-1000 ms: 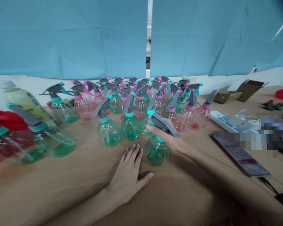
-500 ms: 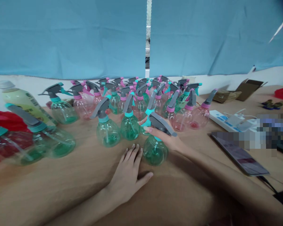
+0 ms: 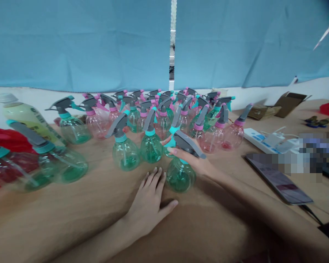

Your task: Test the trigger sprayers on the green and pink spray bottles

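Observation:
My right hand (image 3: 190,160) is closed around the neck of a green spray bottle (image 3: 180,177) with a grey head, its thumb by the turquoise trigger. That bottle stands upright on the wooden table (image 3: 104,212). My left hand (image 3: 150,201) lies flat on the table just left of it, fingers stretched out and holding nothing. Close beyond my hands stand a green spray bottle (image 3: 151,146) and a clear green one (image 3: 126,153) to its left. Pink spray bottles (image 3: 231,135) stand behind my right hand, beside many more pink and green ones at the back.
At the left are more green spray bottles (image 3: 68,166), a tall yellowish bottle (image 3: 30,120) and a red bag (image 3: 12,142). To the right lie a phone (image 3: 279,179), a white power strip (image 3: 260,140) with plugs, and a cardboard box (image 3: 290,104). A blue cloth (image 3: 84,44) hangs behind.

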`<control>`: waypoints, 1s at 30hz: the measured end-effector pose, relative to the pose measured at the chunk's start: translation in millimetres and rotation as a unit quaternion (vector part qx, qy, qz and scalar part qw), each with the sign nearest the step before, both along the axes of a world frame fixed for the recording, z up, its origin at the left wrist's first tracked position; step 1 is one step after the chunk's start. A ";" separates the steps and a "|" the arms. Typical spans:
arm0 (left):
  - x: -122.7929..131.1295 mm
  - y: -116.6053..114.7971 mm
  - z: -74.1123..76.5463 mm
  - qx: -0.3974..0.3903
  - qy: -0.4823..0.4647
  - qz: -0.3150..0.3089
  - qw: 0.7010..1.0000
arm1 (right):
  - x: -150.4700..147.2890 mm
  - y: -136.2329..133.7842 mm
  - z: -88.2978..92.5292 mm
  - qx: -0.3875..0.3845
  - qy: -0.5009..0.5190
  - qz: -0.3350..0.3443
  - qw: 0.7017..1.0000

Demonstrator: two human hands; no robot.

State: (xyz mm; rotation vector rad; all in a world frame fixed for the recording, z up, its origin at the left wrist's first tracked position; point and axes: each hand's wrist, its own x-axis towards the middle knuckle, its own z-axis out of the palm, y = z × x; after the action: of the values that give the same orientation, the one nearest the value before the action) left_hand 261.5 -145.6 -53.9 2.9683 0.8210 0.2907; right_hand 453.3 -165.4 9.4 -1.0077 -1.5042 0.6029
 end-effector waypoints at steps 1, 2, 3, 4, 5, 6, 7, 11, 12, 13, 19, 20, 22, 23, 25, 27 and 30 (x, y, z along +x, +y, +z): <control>-0.1 0.1 -0.1 0.001 0.002 0.001 1.000 | 0.1 -0.1 0.1 -0.002 0.000 0.001 1.000; -0.1 0.1 0.1 0.002 0.004 0.002 1.000 | 0.3 -0.2 0.3 -0.003 0.000 0.002 1.000; 0.0 0.0 0.5 0.001 0.006 0.004 1.000 | 0.5 -0.3 0.5 -0.004 0.000 0.002 1.000; 0.1 -0.2 1.1 0.000 0.009 0.005 1.000 | 0.8 -0.4 0.7 -0.005 0.000 0.000 1.000; 0.3 -0.4 1.8 -0.002 0.013 0.006 1.000 | 1.0 -0.5 1.0 -0.007 -0.002 -0.001 1.000; 0.5 -0.7 2.5 -0.004 0.015 0.005 1.000 | 1.2 -0.7 1.4 -0.008 -0.005 -0.002 1.000; 0.7 -0.9 3.1 -0.006 0.015 0.005 1.000 | 1.3 -0.8 1.7 -0.009 -0.009 -0.004 1.000; 0.7 -0.8 2.7 -0.005 -0.002 -0.001 1.000 | 1.1 -0.8 3.1 -0.010 -0.017 -0.010 1.000; 0.6 -0.6 2.1 -0.004 -0.005 -0.003 1.000 | 0.9 -0.7 3.5 -0.008 -0.018 -0.012 1.000; 0.4 -0.4 1.4 -0.004 -0.006 -0.003 1.000 | 0.8 -0.5 3.9 -0.005 -0.020 -0.013 1.000; 0.6 -0.4 1.9 -0.003 0.003 0.000 1.000 | 0.4 1.0 5.3 -0.003 -0.025 -0.013 1.000; 0.8 -0.7 2.7 -0.004 0.011 0.001 1.000 | 0.3 1.2 5.1 -0.003 -0.022 -0.014 1.000; 1.3 -1.2 4.2 -0.007 0.025 0.005 1.000 | 0.3 1.8 4.2 -0.003 -0.014 -0.015 1.000; 1.6 -1.4 4.7 -0.009 0.030 0.006 0.999 | 0.3 2.2 3.7 -0.001 -0.011 -0.016 1.000; 2.0 -1.3 5.0 -0.013 0.035 0.007 0.999 | 0.5 2.8 3.0 0.002 -0.011 -0.021 1.000; 2.1 -1.1 4.7 -0.016 0.034 0.007 0.999 | 0.8 2.8 2.9 0.004 -0.020 -0.028 0.999; 1.2 -0.8 4.0 -0.014 0.033 0.006 0.999 | 1.1 0.5 4.3 0.001 -0.034 -0.032 0.999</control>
State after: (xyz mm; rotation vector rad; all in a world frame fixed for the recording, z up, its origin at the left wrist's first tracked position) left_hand 262.7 -146.4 -49.9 2.9615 0.8426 0.1812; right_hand 454.3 -164.8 13.7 -1.0804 -1.5248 0.5272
